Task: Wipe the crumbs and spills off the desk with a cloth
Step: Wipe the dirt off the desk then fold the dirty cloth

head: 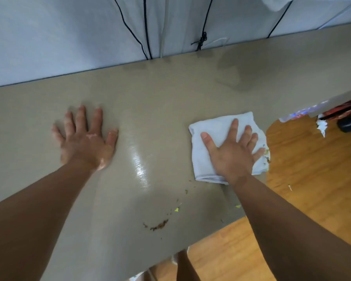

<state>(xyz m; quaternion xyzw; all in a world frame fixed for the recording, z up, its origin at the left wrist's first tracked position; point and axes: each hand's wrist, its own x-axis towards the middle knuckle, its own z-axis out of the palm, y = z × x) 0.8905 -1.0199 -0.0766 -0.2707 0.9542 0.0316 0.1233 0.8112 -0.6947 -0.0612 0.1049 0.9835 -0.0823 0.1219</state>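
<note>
— How do the arms lie?
— Both reach forward, nearly straight, from the near edge out over the tabletop.
— And the hands?
— The left hand lies flat with its fingers spread, palm on the bare surface, holding nothing. The right hand is flat too, fingers straight and splayed, pressing down on the white cloth.
— Where is the cloth?
— Folded, at the tabletop's right edge, with the wooden floor beyond it. Brown and yellow crumbs lie nearer the person, between the forearms.
</note>
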